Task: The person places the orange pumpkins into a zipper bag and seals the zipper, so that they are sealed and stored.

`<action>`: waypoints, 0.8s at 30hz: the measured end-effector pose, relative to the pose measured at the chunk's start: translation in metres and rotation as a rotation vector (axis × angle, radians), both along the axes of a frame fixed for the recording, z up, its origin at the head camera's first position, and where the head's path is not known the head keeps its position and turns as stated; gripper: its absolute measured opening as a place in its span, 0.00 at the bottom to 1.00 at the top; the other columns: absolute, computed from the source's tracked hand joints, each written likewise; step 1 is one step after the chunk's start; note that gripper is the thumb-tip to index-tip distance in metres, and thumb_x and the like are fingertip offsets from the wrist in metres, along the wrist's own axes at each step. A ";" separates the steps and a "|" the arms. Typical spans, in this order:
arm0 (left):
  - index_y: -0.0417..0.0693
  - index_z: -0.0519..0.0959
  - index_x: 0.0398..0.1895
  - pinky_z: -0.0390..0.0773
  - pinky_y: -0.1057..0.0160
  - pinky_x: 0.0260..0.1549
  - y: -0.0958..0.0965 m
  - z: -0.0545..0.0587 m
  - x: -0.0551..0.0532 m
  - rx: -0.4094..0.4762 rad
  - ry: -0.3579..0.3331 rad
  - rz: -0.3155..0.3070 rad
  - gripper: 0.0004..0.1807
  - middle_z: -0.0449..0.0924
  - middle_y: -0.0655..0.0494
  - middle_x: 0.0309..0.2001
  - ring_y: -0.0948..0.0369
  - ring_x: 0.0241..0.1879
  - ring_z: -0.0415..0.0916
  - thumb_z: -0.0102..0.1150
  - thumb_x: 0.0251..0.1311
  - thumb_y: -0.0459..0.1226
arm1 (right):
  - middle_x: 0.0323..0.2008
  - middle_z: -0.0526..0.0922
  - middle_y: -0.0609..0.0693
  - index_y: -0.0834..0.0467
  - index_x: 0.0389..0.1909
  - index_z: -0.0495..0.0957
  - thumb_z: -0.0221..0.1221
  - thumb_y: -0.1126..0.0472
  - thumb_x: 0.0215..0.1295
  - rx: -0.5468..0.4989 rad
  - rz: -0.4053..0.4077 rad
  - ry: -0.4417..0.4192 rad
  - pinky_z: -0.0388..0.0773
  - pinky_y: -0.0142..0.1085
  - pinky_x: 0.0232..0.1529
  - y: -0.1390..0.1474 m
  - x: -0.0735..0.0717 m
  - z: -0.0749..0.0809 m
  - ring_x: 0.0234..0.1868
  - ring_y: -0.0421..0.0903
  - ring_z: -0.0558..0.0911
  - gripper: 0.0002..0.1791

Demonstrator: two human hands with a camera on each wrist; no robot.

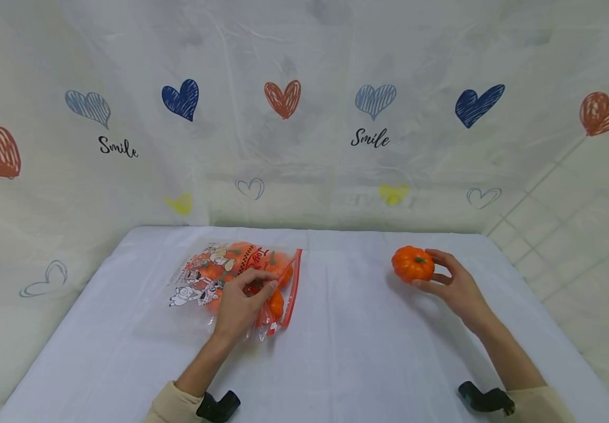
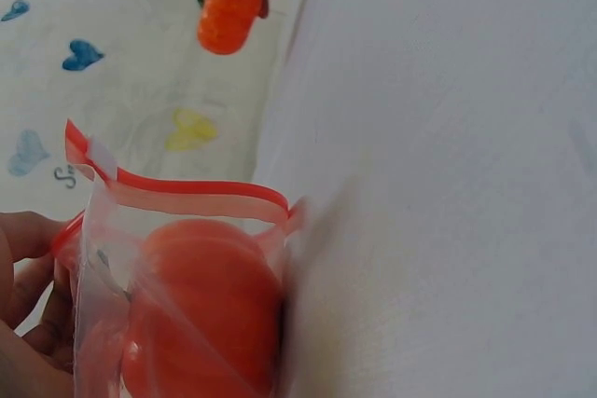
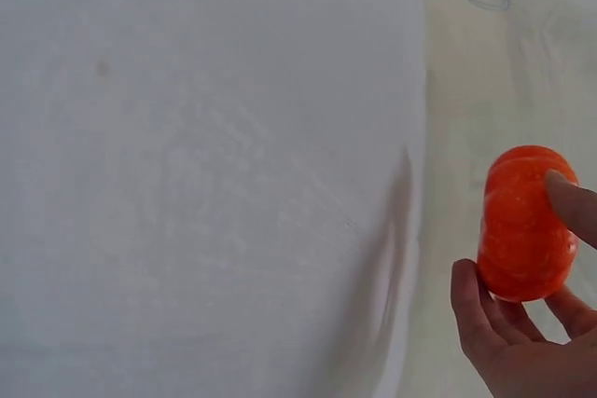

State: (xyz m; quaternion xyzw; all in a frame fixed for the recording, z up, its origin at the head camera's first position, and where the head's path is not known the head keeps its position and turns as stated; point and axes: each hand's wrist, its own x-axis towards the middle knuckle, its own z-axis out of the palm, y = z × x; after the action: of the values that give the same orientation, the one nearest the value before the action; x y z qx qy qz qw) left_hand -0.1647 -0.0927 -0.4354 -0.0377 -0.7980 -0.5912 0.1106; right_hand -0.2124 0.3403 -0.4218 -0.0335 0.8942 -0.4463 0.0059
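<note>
On the left of the table lies a clear zip bag (image 1: 188,317) with a red zip edge and printed cartoon figures. Several small orange pumpkins (image 2: 210,314) are inside it. My left hand (image 1: 242,302) pinches the bag's red edge near its mouth, which gapes in the left wrist view. Over the right half of the table, my right hand (image 1: 457,288) grips one small orange pumpkin (image 1: 409,264) with a green stem, thumb on one side and fingers on the other. In the right wrist view this pumpkin (image 3: 524,230) is held off the cloth.
A white cloth (image 1: 346,352) covers the table. Behind it hangs a pale sheet (image 1: 325,164) printed with hearts and the word Smile. Dark wrist camera mounts (image 1: 218,406) sit at both cuffs.
</note>
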 end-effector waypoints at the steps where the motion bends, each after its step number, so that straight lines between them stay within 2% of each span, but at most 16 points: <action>1: 0.58 0.89 0.45 0.77 0.71 0.44 0.000 0.000 0.000 -0.001 0.000 0.001 0.07 0.85 0.55 0.41 0.58 0.45 0.76 0.69 0.66 0.42 | 0.77 0.60 0.67 0.54 0.82 0.53 0.68 0.50 0.69 -0.003 0.006 0.002 0.84 0.26 0.49 -0.001 0.001 0.000 0.67 0.68 0.76 0.48; 7: 0.58 0.89 0.46 0.77 0.71 0.44 0.000 0.000 0.000 0.000 -0.003 0.000 0.07 0.85 0.55 0.41 0.58 0.45 0.76 0.70 0.66 0.42 | 0.77 0.61 0.66 0.54 0.82 0.54 0.69 0.52 0.68 -0.026 0.032 0.017 0.83 0.23 0.49 -0.009 0.004 0.002 0.67 0.67 0.77 0.47; 14: 0.58 0.89 0.46 0.77 0.72 0.43 0.001 0.001 0.000 -0.006 -0.006 0.002 0.07 0.85 0.56 0.41 0.58 0.45 0.76 0.69 0.66 0.41 | 0.77 0.61 0.65 0.52 0.82 0.55 0.69 0.52 0.68 -0.037 0.045 0.021 0.83 0.25 0.49 -0.018 0.007 0.005 0.66 0.66 0.77 0.47; 24: 0.58 0.89 0.45 0.77 0.71 0.43 0.000 0.000 0.000 0.003 0.001 -0.001 0.07 0.85 0.55 0.41 0.58 0.45 0.76 0.70 0.66 0.43 | 0.78 0.62 0.62 0.52 0.81 0.56 0.69 0.54 0.68 -0.092 0.108 0.031 0.83 0.26 0.51 -0.031 0.014 0.006 0.66 0.65 0.78 0.45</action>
State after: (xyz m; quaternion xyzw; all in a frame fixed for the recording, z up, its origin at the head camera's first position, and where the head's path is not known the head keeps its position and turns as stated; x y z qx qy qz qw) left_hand -0.1652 -0.0928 -0.4357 -0.0383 -0.7971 -0.5923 0.1109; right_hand -0.1987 0.3089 -0.4159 -0.0887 0.8696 -0.4855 0.0144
